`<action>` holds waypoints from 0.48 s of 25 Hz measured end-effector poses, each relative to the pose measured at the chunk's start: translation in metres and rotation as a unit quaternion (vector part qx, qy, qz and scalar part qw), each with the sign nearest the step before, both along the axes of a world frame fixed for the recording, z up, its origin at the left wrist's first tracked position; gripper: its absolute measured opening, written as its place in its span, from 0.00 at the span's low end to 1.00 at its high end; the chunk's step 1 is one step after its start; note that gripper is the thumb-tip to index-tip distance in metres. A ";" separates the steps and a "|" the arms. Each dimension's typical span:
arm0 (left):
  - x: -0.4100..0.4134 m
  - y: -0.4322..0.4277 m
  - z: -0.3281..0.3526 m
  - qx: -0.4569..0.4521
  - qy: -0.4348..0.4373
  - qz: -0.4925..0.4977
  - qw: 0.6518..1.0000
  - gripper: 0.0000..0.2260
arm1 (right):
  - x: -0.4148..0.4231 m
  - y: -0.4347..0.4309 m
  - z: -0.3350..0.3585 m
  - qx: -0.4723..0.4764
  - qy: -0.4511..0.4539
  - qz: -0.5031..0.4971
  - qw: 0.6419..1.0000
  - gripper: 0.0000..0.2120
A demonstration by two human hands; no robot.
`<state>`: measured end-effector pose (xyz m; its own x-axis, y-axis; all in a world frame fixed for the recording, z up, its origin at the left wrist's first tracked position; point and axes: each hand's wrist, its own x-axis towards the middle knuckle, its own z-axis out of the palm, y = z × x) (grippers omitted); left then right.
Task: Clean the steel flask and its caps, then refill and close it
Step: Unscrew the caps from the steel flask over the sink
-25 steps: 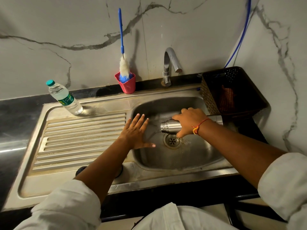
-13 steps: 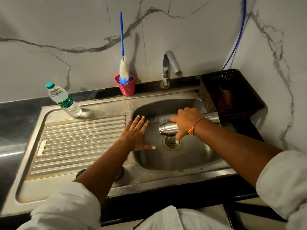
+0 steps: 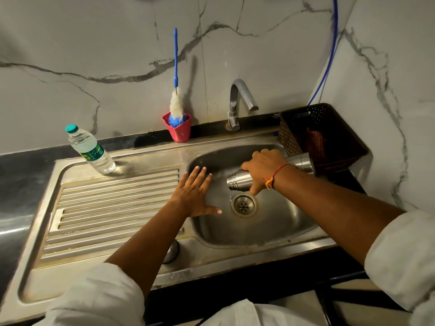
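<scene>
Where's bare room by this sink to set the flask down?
Drainboard: bare between the water bottle at its back and the left forearm. Front rim before the basin: bare. Crowded: the basin, with the left hand and the right hand gripping the flask above the drain.

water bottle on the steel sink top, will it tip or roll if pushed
Water bottle looks nearly full, so probably steady against a light nudge. Tall and narrow: a high push could tip it, then it would likely roll.
</scene>
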<state>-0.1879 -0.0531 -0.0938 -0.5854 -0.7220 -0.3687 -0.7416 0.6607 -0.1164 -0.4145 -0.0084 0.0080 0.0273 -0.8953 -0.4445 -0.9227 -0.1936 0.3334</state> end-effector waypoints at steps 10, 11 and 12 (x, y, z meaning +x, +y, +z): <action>0.014 -0.007 0.007 0.003 0.028 -0.020 0.999 0.55 | 0.020 0.015 0.013 -0.005 0.031 -0.030 0.999 0.35; 0.015 -0.007 0.008 0.003 0.027 -0.022 0.999 0.55 | 0.023 0.017 0.016 -0.005 0.035 -0.031 0.999 0.34; 0.015 -0.006 0.009 -0.001 0.025 -0.026 0.999 0.55 | 0.024 0.018 0.018 -0.005 0.038 -0.032 0.999 0.34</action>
